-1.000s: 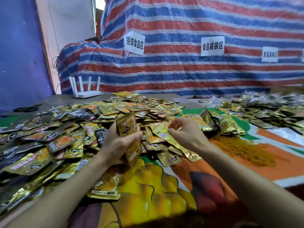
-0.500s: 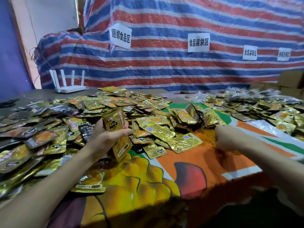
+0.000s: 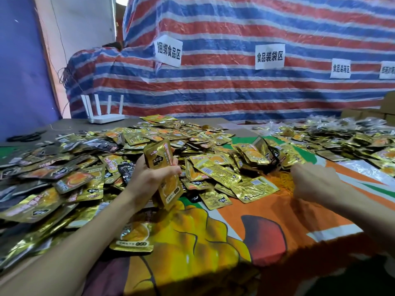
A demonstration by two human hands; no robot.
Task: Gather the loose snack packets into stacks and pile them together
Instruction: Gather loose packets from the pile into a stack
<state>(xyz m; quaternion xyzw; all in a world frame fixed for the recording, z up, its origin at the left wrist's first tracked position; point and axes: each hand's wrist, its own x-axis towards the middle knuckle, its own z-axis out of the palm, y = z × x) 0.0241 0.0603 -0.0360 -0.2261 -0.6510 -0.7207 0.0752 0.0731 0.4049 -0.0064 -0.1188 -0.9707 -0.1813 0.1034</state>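
Note:
My left hand [image 3: 147, 178] grips a stack of gold snack packets [image 3: 159, 157] and holds it upright over the near edge of the big heap of loose packets [image 3: 192, 142]. Off to the right, my right hand [image 3: 314, 180] shows only its back. Its fingers curl down at the edge of a heap of yellow rubber bands [image 3: 282, 180], and whether they hold anything is hidden. One loose packet [image 3: 134, 238] lies under my left forearm.
A bright printed cloth [image 3: 235, 221] covers the table in front of me. A second spread of packets [image 3: 352, 139] lies at the far right. A white router [image 3: 102, 116] stands at the back left, in front of a striped tarp wall [image 3: 235, 82].
My right hand has left the packets in the middle and moved right onto the rubber bands. My left hand still grips the same stack.

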